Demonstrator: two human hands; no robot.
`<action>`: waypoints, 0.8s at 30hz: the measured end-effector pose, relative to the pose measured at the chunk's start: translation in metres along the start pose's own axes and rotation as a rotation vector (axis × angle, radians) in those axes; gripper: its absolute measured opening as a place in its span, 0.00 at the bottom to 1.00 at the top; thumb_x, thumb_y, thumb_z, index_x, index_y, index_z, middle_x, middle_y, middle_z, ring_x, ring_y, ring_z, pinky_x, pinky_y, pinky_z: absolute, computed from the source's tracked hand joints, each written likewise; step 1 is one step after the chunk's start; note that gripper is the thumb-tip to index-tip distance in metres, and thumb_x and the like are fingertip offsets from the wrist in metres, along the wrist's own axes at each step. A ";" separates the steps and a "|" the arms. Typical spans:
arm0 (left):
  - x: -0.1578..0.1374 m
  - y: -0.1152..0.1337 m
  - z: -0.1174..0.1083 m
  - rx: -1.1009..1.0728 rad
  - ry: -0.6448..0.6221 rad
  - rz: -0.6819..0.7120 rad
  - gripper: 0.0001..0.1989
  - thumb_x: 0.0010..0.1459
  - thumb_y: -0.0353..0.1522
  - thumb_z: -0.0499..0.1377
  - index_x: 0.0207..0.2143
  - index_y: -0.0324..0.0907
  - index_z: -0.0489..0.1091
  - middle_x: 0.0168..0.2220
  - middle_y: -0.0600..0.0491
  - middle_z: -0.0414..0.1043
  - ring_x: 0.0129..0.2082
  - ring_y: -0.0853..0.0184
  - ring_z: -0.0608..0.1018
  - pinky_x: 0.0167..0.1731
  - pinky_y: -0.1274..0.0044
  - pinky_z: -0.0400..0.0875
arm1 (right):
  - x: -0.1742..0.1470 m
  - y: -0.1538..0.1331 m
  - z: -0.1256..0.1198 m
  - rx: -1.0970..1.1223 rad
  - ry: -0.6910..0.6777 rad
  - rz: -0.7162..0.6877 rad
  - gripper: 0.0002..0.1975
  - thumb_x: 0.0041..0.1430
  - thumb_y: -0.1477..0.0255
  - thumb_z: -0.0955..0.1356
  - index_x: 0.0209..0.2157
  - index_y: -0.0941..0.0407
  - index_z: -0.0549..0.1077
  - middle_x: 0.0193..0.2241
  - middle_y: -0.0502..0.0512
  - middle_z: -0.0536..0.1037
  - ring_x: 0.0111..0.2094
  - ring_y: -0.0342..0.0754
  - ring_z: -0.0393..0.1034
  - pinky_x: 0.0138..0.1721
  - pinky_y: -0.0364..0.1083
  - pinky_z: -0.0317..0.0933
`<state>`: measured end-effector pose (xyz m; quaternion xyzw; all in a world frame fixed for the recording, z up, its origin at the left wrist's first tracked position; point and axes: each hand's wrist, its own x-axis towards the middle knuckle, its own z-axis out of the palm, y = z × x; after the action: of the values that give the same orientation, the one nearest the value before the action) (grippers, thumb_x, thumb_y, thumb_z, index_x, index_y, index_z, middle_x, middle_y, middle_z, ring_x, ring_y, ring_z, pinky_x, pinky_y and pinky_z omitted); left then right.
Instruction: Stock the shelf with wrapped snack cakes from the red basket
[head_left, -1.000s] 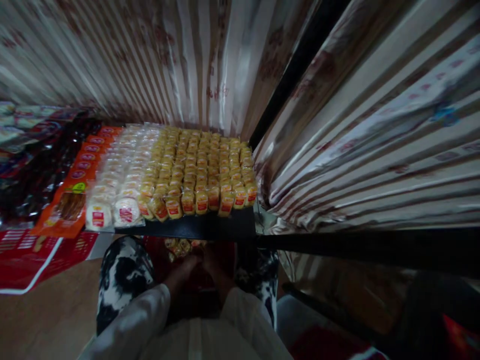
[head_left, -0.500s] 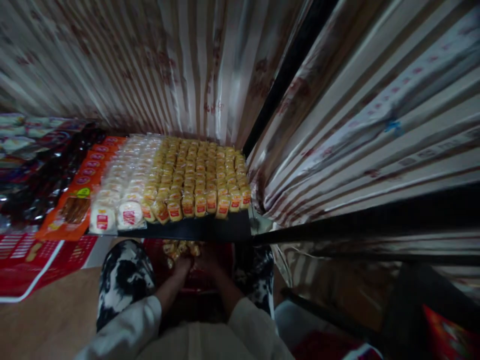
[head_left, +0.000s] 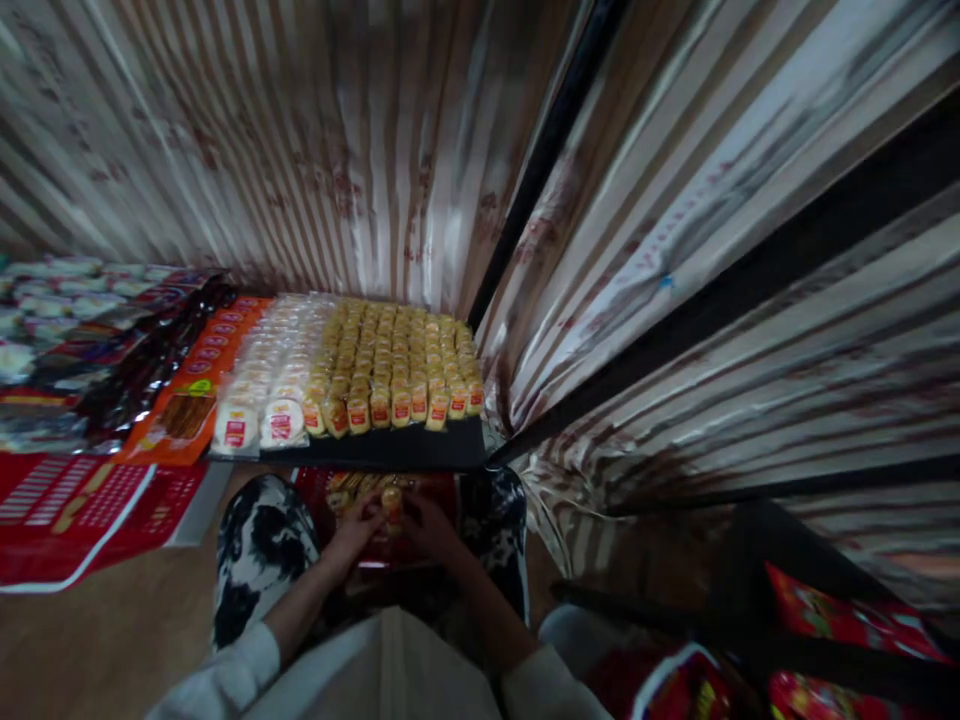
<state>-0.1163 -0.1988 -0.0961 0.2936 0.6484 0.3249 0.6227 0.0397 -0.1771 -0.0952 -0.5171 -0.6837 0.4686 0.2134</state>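
Note:
Low in the head view, my left hand (head_left: 360,527) and my right hand (head_left: 431,530) are raised together between my knees. Between their fingertips is a small yellow wrapped snack (head_left: 391,500), gripped from both sides. More yellow packets (head_left: 346,490) lie behind it in a red container (head_left: 309,492) below the shelf edge. Just above my hands, a black shelf (head_left: 375,450) carries upright rows of the same yellow snacks (head_left: 390,370) with red labels. My fingertips are partly dim and blurred.
To the left of the yellow rows stand white round packets (head_left: 238,425), an orange packet (head_left: 187,400) and dark shiny packets (head_left: 120,400). A red printed bag (head_left: 75,520) hangs below. Striped plastic sheeting (head_left: 360,150) and black poles (head_left: 540,160) enclose the shelf. Red packages (head_left: 832,615) lie lower right.
My hands have come up from down in the red container and now hold one yellow snack between them. The camera view has shifted, moving the shelf slightly in the picture.

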 end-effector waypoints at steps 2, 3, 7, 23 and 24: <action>-0.004 0.013 0.000 0.024 -0.039 0.048 0.27 0.44 0.43 0.64 0.47 0.43 0.68 0.24 0.55 0.67 0.26 0.67 0.72 0.24 0.78 0.66 | -0.004 -0.005 -0.006 -0.032 0.071 -0.032 0.20 0.52 0.76 0.63 0.48 0.57 0.71 0.46 0.59 0.76 0.47 0.52 0.69 0.51 0.51 0.60; -0.005 0.020 0.000 0.039 -0.060 0.086 0.27 0.44 0.44 0.64 0.45 0.42 0.68 0.23 0.56 0.67 0.24 0.68 0.72 0.23 0.79 0.65 | -0.006 -0.008 -0.010 -0.051 0.107 -0.054 0.20 0.52 0.76 0.63 0.48 0.58 0.70 0.46 0.60 0.75 0.48 0.52 0.69 0.52 0.52 0.60; -0.007 0.051 0.002 0.097 -0.139 0.311 0.22 0.44 0.44 0.62 0.38 0.40 0.68 0.25 0.57 0.67 0.23 0.71 0.70 0.22 0.80 0.64 | -0.008 -0.021 -0.025 -0.087 0.192 -0.151 0.22 0.53 0.76 0.61 0.50 0.59 0.68 0.43 0.60 0.75 0.44 0.50 0.70 0.48 0.50 0.64; 0.012 0.129 0.064 0.501 0.078 0.568 0.07 0.52 0.32 0.57 0.35 0.40 0.69 0.31 0.55 0.69 0.27 0.72 0.71 0.28 0.81 0.65 | -0.015 -0.039 -0.037 -0.238 0.795 -0.329 0.22 0.59 0.76 0.56 0.55 0.60 0.63 0.49 0.65 0.68 0.54 0.52 0.61 0.55 0.56 0.58; 0.015 0.133 0.071 0.526 0.083 0.586 0.07 0.53 0.32 0.57 0.35 0.40 0.69 0.31 0.54 0.69 0.28 0.72 0.71 0.29 0.81 0.66 | -0.014 -0.035 -0.036 -0.244 0.797 -0.333 0.23 0.60 0.76 0.56 0.56 0.61 0.62 0.52 0.65 0.67 0.55 0.52 0.59 0.56 0.56 0.57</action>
<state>-0.0498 -0.1012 -0.0016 0.6025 0.6229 0.3231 0.3803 0.0553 -0.1756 -0.0453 -0.5615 -0.6722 0.1082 0.4702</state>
